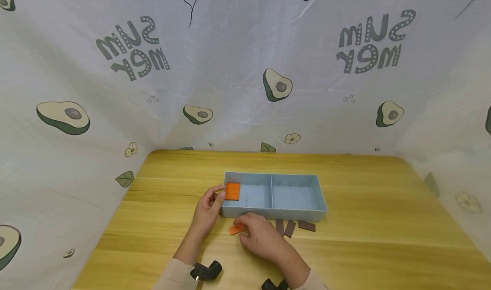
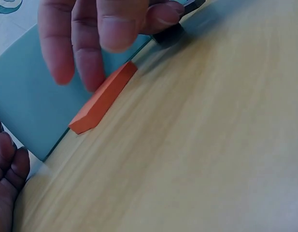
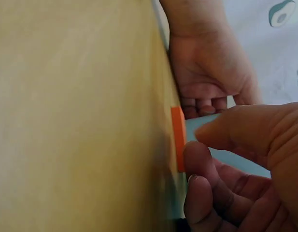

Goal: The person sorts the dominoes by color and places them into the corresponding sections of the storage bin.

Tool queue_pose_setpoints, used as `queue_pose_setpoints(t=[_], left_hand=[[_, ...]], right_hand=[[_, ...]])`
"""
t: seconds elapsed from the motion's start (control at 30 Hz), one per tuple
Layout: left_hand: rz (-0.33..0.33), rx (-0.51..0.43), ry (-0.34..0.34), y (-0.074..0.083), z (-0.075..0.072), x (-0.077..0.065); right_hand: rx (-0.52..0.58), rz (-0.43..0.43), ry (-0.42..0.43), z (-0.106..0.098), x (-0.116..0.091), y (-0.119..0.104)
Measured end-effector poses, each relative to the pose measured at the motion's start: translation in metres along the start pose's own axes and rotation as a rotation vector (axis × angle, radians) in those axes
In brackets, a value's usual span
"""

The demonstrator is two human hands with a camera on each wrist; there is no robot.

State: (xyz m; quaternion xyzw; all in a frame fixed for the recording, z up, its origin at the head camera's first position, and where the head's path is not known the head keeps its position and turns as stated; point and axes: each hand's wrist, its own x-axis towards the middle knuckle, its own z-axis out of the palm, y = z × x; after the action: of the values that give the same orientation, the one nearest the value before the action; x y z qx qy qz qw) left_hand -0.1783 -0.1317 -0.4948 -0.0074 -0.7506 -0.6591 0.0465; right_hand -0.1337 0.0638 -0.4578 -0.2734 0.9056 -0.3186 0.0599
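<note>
A light blue two-compartment box (image 1: 299, 214) stands on the table. Flat orange blocks (image 1: 232, 192) lie side by side at the left end of its left compartment. At the box's left end is my left hand (image 1: 207, 209), thumb and index fingertips by the rim, other fingers loosely bent. My right hand (image 1: 262, 235) is in front of the box, with bent fingers over a loose orange block (image 2: 104, 99) lying on the table along the box's front wall. In the right wrist view, a fingertip meets the block (image 3: 178, 140), while the thumb (image 3: 221, 126) stays apart from it.
Three dark brown blocks (image 1: 307, 226) lie in front of the box, right of my right hand. A divider (image 1: 272, 192) splits the box. The wooden table (image 1: 368, 221) reaches back to a printed cloth (image 1: 238, 68). Black wrist devices (image 1: 207, 271) sit on both wrists.
</note>
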Motion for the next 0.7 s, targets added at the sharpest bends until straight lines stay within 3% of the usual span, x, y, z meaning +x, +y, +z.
queue_pose_setpoints(t=[0.37,0.7], left_hand=[[-0.028,-0.001,-0.006,-0.0008,0.0,0.0003],[-0.027,0.02,-0.004,0.0007,-0.0003,0.0004]], right_hand=[[-0.088,0.061,-0.002,0.0016,-0.0005,-0.0019],[0.02,0.075,-0.061,-0.0071,0.0007,-0.006]])
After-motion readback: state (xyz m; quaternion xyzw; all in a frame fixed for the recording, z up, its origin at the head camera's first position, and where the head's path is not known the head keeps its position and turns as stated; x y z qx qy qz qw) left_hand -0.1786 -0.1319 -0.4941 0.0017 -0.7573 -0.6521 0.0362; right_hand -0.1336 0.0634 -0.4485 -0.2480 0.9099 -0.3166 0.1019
